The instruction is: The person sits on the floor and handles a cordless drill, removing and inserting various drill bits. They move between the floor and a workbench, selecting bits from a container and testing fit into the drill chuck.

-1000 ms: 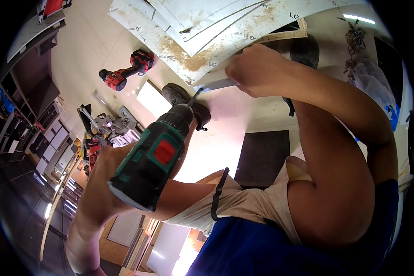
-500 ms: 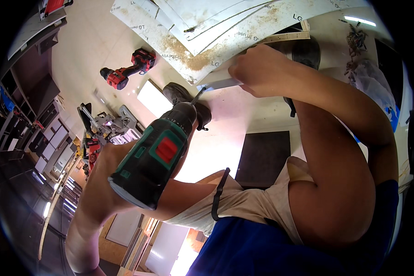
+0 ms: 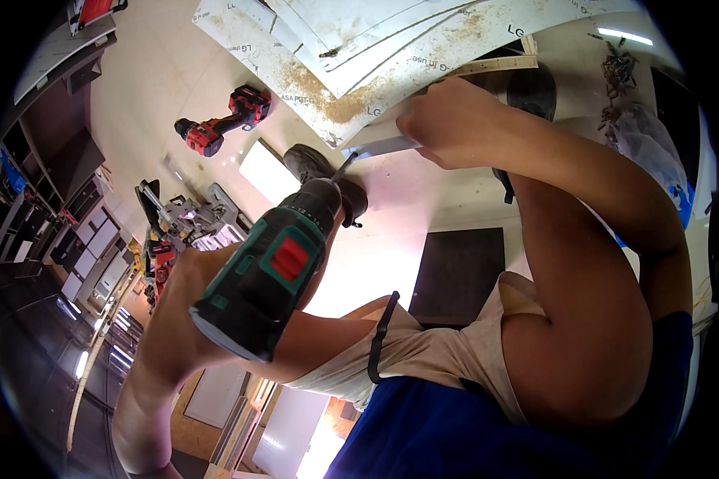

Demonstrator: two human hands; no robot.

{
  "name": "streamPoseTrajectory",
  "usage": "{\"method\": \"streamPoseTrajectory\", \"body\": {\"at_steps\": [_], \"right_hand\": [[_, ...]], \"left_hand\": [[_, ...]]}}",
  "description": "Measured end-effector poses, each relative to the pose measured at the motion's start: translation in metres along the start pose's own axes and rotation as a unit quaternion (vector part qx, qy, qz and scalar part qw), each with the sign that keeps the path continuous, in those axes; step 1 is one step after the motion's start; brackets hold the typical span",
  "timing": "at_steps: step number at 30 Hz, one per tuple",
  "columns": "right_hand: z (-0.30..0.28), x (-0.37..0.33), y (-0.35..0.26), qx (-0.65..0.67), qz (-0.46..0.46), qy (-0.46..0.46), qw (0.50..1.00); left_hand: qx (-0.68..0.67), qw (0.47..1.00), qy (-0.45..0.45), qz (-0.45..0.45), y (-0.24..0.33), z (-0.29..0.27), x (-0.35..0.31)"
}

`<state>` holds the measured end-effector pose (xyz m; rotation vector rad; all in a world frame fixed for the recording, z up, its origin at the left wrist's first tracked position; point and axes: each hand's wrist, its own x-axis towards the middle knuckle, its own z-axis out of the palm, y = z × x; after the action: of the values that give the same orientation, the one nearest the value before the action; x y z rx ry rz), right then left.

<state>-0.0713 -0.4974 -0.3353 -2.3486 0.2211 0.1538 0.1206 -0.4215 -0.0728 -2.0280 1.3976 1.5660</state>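
Note:
My left hand (image 3: pixel 190 283) is wrapped round a black and green drill (image 3: pixel 276 259) with a red switch on top; the drill's body hides the grip and most of my fingers. Its thin bit (image 3: pixel 346 168) points away from me, its tip close to the near corner of a white panel (image 3: pixel 295 84) that is dusted with brown grit. Over at the panel's near edge, my right hand (image 3: pixel 455 124) is closed on the side of it, fingertips hidden.
A red and black cordless drill (image 3: pixel 225 120) lies on the floor to the left, with a pile of tools (image 3: pixel 188 211) nearer me. A dark board (image 3: pixel 459 271) lies between my legs. At right are a clear plastic bag (image 3: pixel 651 144) and a heap of small brown pieces (image 3: pixel 617 76).

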Motion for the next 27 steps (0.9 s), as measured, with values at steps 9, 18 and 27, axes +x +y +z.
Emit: {"method": "streamPoseTrajectory", "body": {"at_steps": [9,18,27], "right_hand": [[-0.001,0.0,-0.001,0.004,0.006,-0.001,1.0],[-0.004,-0.001,0.0,0.007,0.015,-0.035,0.999],[-0.003,-0.002,0.003,-0.001,-0.015,-0.011,1.0]], "left_hand": [[0.021,1.0,-0.011,-0.006,0.001,-0.001,-0.003],[-0.033,0.999,-0.032,-0.011,-0.003,0.0,0.004],[-0.015,0.997,-0.042,-0.057,-0.003,-0.001,-0.002]]}}
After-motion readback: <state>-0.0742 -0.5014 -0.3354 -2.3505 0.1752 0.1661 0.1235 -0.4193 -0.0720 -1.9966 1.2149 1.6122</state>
